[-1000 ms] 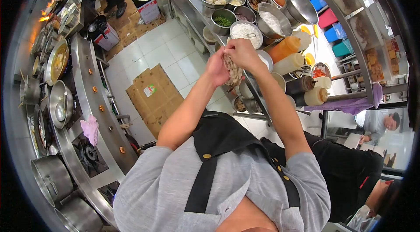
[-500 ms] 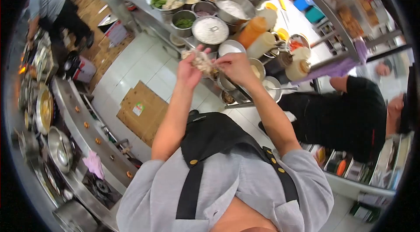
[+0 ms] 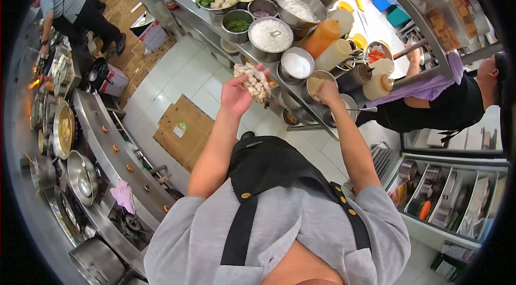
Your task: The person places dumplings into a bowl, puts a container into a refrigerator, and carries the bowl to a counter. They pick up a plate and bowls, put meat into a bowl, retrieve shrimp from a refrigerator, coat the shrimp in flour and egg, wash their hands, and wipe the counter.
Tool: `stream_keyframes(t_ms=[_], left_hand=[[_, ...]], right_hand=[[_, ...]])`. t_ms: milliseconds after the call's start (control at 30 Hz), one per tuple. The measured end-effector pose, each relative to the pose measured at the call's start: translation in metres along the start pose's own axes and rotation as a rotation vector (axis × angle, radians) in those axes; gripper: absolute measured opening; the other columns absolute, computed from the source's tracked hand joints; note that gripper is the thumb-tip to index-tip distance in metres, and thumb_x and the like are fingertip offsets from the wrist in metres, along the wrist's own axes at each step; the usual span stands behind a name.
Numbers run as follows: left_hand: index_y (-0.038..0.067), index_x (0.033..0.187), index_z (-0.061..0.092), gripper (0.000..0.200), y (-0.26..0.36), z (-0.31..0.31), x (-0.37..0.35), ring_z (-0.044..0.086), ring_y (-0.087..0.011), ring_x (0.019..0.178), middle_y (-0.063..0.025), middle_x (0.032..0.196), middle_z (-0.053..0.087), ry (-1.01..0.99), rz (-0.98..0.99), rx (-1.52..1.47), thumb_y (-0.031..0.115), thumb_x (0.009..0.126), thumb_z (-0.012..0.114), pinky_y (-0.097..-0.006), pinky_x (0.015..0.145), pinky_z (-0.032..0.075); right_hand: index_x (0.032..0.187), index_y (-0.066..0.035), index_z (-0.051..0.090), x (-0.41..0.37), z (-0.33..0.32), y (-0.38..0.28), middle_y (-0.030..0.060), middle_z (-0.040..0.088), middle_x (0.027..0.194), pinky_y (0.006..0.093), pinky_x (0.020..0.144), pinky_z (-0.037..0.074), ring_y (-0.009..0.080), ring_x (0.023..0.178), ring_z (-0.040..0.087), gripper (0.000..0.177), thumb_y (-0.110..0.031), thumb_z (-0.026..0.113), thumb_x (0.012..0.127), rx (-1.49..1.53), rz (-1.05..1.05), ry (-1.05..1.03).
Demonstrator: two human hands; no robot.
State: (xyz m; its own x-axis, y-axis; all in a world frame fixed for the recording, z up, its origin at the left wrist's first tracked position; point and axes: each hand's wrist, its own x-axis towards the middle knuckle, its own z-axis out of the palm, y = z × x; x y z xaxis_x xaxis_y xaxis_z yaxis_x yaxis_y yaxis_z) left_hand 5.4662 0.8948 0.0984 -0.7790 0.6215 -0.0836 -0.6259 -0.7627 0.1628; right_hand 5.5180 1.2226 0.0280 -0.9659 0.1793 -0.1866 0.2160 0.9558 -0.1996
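In my left hand, raised off the counter's edge, lies a pale, chunky piece of meat; the fingers hold it from below and behind. My right hand reaches down into a small metal bowl with something yellowish inside. Its fingers look drawn together, but the tips are partly hidden, and I cannot make out what they pinch. Beside that bowl stands a metal pot of fine white powder. Behind it, a larger bowl of white flour-like powder has a metal handle sticking out.
Squeeze bottles and several ingredient bowls crowd the steel counter. A co-worker in black stands at the right by an open drawer fridge. Stoves and pans line the left. Flattened cardboard lies on the tiles.
My right hand has left the meat and moved right into the small bowl. My left hand keeps the meat. The co-worker at right has turned toward the counter.
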Motion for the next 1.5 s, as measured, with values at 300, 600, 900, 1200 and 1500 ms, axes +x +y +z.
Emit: stream_keyframes(t_ms=[300,600,900,1200,1500], left_hand=[[-0.001,0.136,0.022,0.049,-0.014,0.013,0.013,0.038,-0.0331,0.127,-0.0159,0.136,0.039,0.161,0.09,0.068,0.005,0.091,0.039,-0.056,0.101,0.036],[-0.002,0.127,0.037,0.036,-0.013,0.02,0.001,0.047,-0.0307,0.119,-0.018,0.132,0.044,0.135,0.185,0.046,0.005,0.092,0.038,-0.0453,0.101,0.039],[0.0,0.12,0.045,0.028,-0.005,0.035,-0.023,0.056,-0.0255,0.106,-0.0123,0.115,0.056,0.257,0.257,0.126,0.015,0.096,0.039,-0.0425,0.093,0.044],[0.001,0.122,0.041,0.03,-0.011,0.029,-0.021,0.054,-0.0316,0.108,-0.0132,0.117,0.055,0.298,0.254,0.259,0.018,0.097,0.037,-0.0473,0.091,0.046],[0.004,0.127,0.034,0.037,0.023,0.01,-0.035,0.047,-0.0389,0.117,-0.0205,0.128,0.046,0.235,0.132,0.344,0.026,0.097,0.033,-0.0643,0.088,0.042]], right_hand=[[0.085,0.006,0.067,-0.046,-0.098,-0.144,0.0048,0.062,0.065,0.0218,0.048,0.043,0.0085,0.053,0.054,0.01,-0.001,0.064,0.078,1.057,-0.065,-0.045],[0.083,-0.002,0.07,-0.029,-0.104,-0.212,0.0138,0.066,0.069,0.0307,0.057,0.049,0.0217,0.057,0.063,0.014,-0.01,0.066,0.072,0.61,-0.354,0.238],[0.076,-0.001,0.069,-0.011,-0.117,-0.228,0.0208,0.063,0.072,0.038,0.068,0.05,0.0326,0.069,0.064,0.014,-0.01,0.061,0.069,0.48,-0.519,0.102],[0.074,-0.002,0.067,0.013,-0.088,-0.243,0.0157,0.059,0.068,0.0411,0.061,0.047,0.0337,0.064,0.058,0.01,-0.007,0.061,0.068,0.33,-0.796,0.385],[0.084,0.0,0.068,-0.058,-0.115,-0.062,0.018,0.066,0.083,0.0359,0.069,0.05,0.0319,0.078,0.063,0.016,-0.006,0.063,0.07,0.55,0.037,0.358]])
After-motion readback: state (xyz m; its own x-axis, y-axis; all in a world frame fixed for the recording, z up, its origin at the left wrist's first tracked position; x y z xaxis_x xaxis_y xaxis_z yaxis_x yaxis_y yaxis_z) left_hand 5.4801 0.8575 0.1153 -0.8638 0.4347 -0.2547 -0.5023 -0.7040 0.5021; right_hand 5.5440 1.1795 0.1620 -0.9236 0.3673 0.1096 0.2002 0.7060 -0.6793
